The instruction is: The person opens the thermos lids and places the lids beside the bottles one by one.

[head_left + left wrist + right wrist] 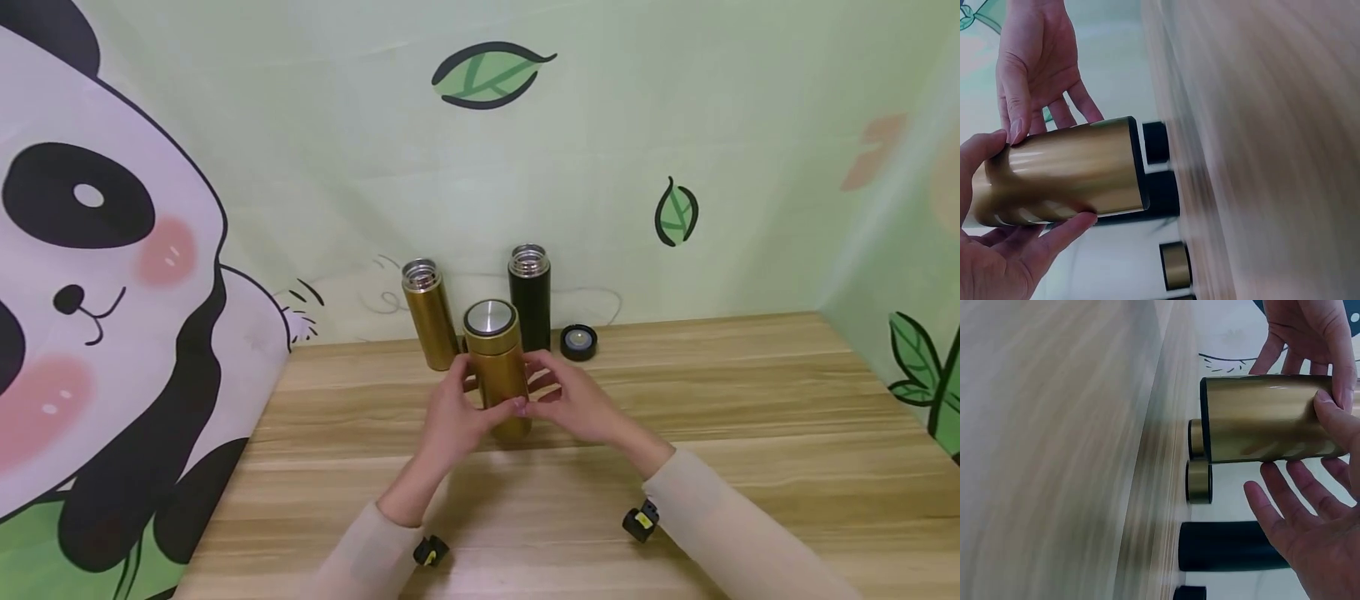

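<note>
Both hands hold a gold thermos flask (pixel 501 379) upright, capped with a silver-topped lid (pixel 491 318). Its base is lifted off the table, as the left wrist view shows. My left hand (pixel 453 414) grips it from the left, thumb across the near side. From the right, my right hand (pixel 576 400) holds it with thumb and fingertips, the two thumbs meeting in front. Behind stand a second gold flask (pixel 431 321) and a black flask (pixel 534 300), both without lids. A gold lid (pixel 1199 482) lies between them on the table.
A black lid (pixel 578 342) lies right of the black flask, near the back edge of the wooden table (pixel 735 400). Behind the table hangs a pale green cloth with printed leaves (pixel 491 77) and a panda (pixel 157 333).
</note>
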